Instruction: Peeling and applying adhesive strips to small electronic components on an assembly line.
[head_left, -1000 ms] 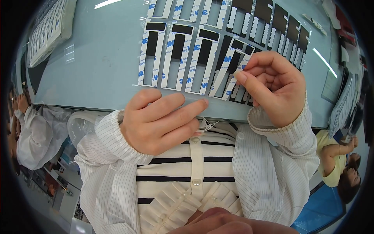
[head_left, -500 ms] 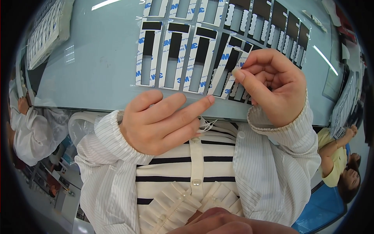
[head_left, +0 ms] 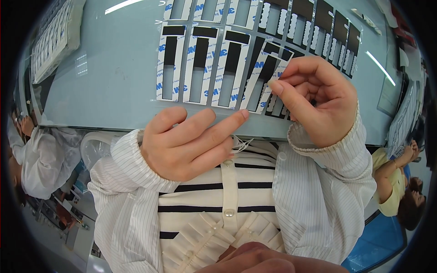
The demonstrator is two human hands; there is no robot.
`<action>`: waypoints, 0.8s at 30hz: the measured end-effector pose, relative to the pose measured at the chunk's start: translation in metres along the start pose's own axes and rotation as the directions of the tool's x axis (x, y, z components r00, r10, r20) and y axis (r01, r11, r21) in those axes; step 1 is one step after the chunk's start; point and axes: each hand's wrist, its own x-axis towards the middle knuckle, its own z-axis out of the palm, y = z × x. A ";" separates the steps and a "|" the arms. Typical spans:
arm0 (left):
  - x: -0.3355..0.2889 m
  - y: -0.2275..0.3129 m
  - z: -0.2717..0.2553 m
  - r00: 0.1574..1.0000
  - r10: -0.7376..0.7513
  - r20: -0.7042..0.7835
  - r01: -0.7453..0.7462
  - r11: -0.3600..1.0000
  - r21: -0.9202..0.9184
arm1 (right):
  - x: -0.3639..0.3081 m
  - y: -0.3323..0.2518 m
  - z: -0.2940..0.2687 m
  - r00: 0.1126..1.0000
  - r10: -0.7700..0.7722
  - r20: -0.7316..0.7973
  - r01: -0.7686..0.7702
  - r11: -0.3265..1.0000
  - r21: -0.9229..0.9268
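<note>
Between the thumb and fingers of my right hand [head_left: 321,98] is the right edge of a white adhesive frame [head_left: 255,93] with blue print. It lies slanted over a black strip piece in the front row. My left hand [head_left: 191,141] is nearest its lower end, the index fingertip at the frame's bottom edge and the other fingers loosely bent. To the left stand three similar white-framed pieces with black strips, the nearest of them a framed piece [head_left: 226,75]. Black pieces with wavy white edges [head_left: 273,20] continue to the right, some hidden by my right hand.
A stack of white printed sheets [head_left: 59,41] stands at the far left of the glass tabletop [head_left: 114,86]. A small white strip [head_left: 366,20] lies at the far right. Other people sit on both sides, one in a yellow shirt [head_left: 387,182] at the right.
The slanted frame has settled lower and slightly left over the black piece, its upper end still raised. Both hands have moved only slightly.
</note>
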 end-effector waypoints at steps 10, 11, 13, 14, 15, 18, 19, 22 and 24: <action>-0.001 0.000 0.005 1.000 0.007 0.003 -0.007 1.000 0.007 | -0.002 -0.002 0.001 0.999 -0.041 -0.004 0.040 0.992 -0.115; -0.001 0.000 0.004 1.000 0.006 0.005 -0.006 1.000 0.006 | -0.001 -0.002 0.002 0.999 -0.040 -0.003 0.039 0.993 -0.114; 0.000 0.000 0.003 1.000 0.004 0.022 -0.004 1.000 -0.011 | 0.000 -0.001 0.004 0.999 -0.041 0.001 0.041 0.994 -0.100; 0.000 0.000 0.003 1.000 0.004 0.022 -0.004 1.000 -0.012 | 0.000 -0.002 0.004 0.999 -0.040 0.001 0.040 0.994 -0.100; -0.001 0.000 0.004 1.000 0.002 0.016 -0.001 1.000 -0.011 | 0.000 -0.003 0.004 0.999 -0.045 0.008 0.046 0.992 -0.119; 0.000 0.000 0.003 1.000 0.000 0.015 0.000 1.000 -0.024 | 0.000 -0.002 0.006 0.998 -0.063 0.014 0.065 0.989 -0.135; 0.001 -0.001 0.003 1.000 0.001 0.020 0.000 0.999 -0.036 | 0.001 -0.001 0.006 0.997 -0.077 0.015 0.079 0.988 -0.130; -0.003 -0.002 0.006 1.000 0.003 0.009 -0.003 0.999 -0.035 | 0.003 -0.003 0.010 0.995 -0.100 0.025 0.103 0.982 -0.157; -0.001 -0.003 0.005 1.000 0.005 0.018 -0.004 0.999 -0.049 | 0.003 -0.003 0.011 0.993 -0.115 0.023 0.117 0.978 -0.171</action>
